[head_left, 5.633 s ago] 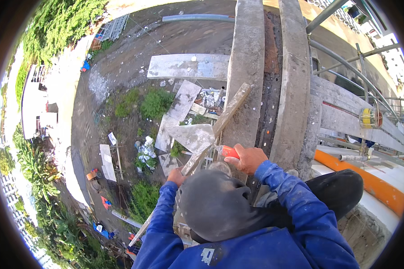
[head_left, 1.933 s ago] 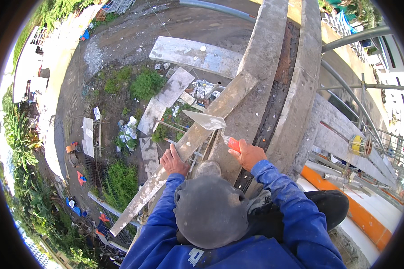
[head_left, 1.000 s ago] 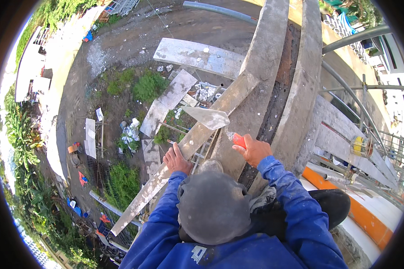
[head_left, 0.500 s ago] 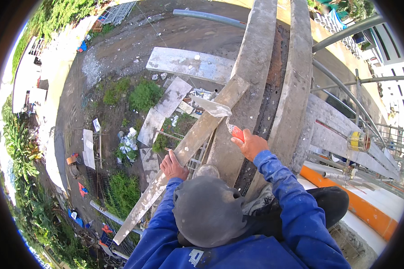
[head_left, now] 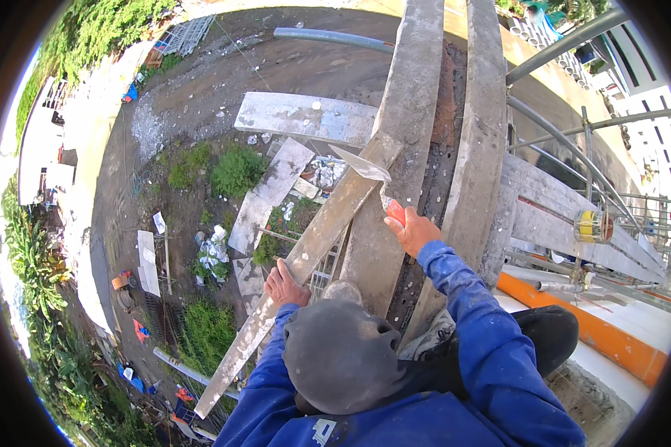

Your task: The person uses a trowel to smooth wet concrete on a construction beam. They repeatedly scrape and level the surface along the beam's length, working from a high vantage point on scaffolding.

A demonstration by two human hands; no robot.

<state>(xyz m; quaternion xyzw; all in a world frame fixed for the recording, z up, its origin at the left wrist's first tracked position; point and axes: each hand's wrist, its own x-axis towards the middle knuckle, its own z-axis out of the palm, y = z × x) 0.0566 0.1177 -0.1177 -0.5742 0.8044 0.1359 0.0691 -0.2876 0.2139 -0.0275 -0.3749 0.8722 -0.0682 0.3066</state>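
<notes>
My right hand (head_left: 416,232) is closed around the red handle of a pointed trowel (head_left: 364,167). The trowel's mortar-smeared blade points left, over the upper end of a long wooden board (head_left: 328,216). My left hand (head_left: 285,287) grips this board near its middle, fingers across its left edge. The board slants from lower left to upper right, its upper end against a grey concrete beam (head_left: 414,82). Whether the blade touches the wood I cannot tell. The left thumb is hidden.
A second concrete beam (head_left: 484,97) runs alongside on the right, beyond a narrow dirty gap. Scaffold pipes (head_left: 566,48) and an orange beam (head_left: 596,328) lie farther right. Far below on the left are ground, grey panels (head_left: 306,115) and shrubs (head_left: 238,171).
The trowel has shifted slightly up along the board, its blade turned a little. My left hand keeps its grip on the wood. The whole view has moved slightly.
</notes>
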